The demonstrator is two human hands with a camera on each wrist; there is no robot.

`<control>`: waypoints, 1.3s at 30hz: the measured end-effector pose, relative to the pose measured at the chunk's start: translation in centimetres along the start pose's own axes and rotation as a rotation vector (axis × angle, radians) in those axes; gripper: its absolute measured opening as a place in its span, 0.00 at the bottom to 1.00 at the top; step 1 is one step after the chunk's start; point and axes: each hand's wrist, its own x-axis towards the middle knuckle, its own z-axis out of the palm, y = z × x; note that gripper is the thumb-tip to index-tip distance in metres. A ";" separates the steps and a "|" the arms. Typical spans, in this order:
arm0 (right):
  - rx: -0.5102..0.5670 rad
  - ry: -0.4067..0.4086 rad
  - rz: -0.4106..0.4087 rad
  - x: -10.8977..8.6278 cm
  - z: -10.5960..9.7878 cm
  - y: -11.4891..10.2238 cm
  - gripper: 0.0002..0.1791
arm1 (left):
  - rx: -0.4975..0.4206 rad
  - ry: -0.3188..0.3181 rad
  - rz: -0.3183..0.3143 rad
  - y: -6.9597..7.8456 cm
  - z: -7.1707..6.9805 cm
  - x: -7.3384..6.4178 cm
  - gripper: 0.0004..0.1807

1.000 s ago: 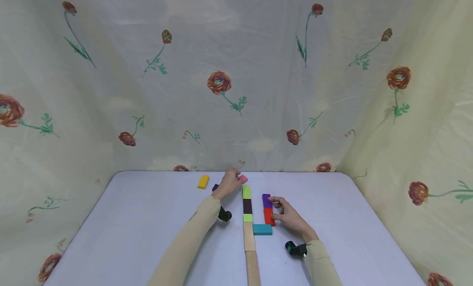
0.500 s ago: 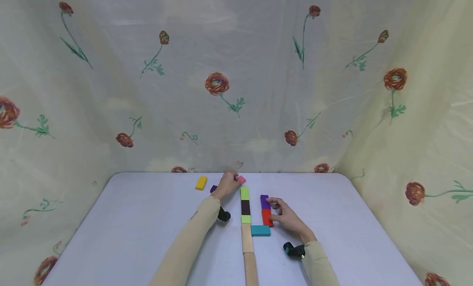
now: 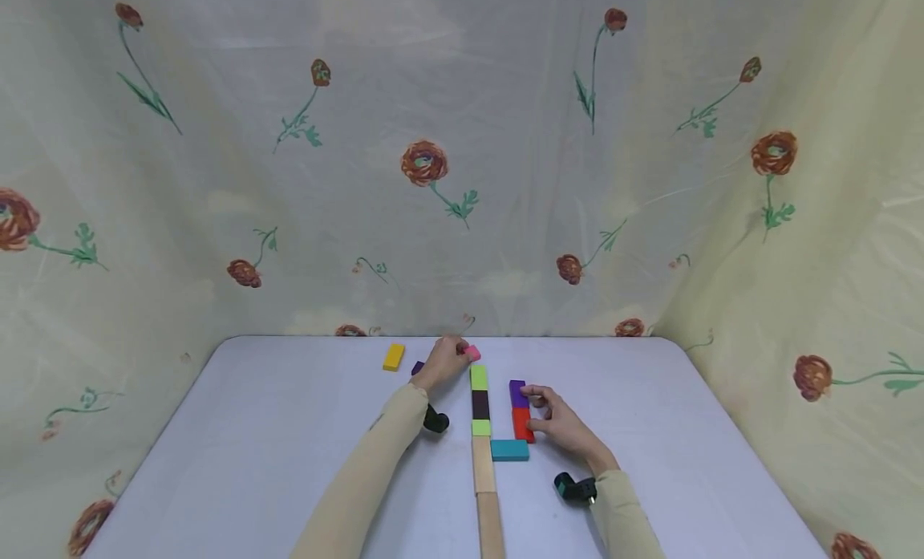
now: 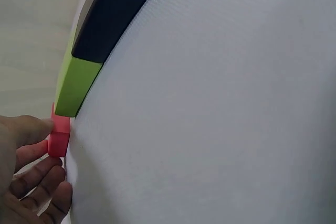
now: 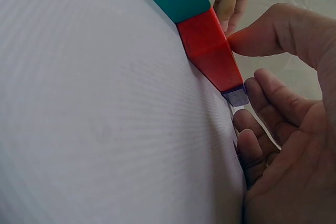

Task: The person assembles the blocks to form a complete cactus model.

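Note:
In the head view my left hand [image 3: 445,362] is at the far end of a row of blocks, pinching a small pink block [image 3: 472,353]. The left wrist view shows the thumb and index finger at the pink block [image 4: 59,141], right beside a light green block [image 4: 77,85]. My right hand [image 3: 566,423] lies beside a second, shorter row. Its thumb touches the side of a red block [image 5: 212,51], and its index fingertip is at a purple block [image 5: 237,96] joined end to end with it. The other right fingers curve loosely near the table.
The main row runs toward me: light green block [image 3: 479,377], dark block [image 3: 480,405], another light green block [image 3: 480,427], then wooden planks [image 3: 484,465]. A teal block [image 3: 509,451] lies crosswise against it. A yellow block [image 3: 393,357] and a partly hidden dark purple block [image 3: 417,368] lie at left.
The left fingers and the pink block shift very slightly beyond the end of the row. The right hand stays at the red and purple blocks. The head view shifts a little.

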 end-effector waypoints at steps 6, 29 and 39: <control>0.000 0.002 0.002 0.0 0.0 0.0 0.31 | -0.001 -0.013 0.031 -0.3 -0.1 0.0 0.16; -0.004 0.010 0.011 0.0 0.1 0.1 0.31 | -0.016 -0.082 0.058 0.1 0.1 0.2 0.15; 0.005 0.006 0.008 0.1 0.0 0.1 0.31 | -0.022 -0.085 0.021 0.7 0.1 0.0 0.14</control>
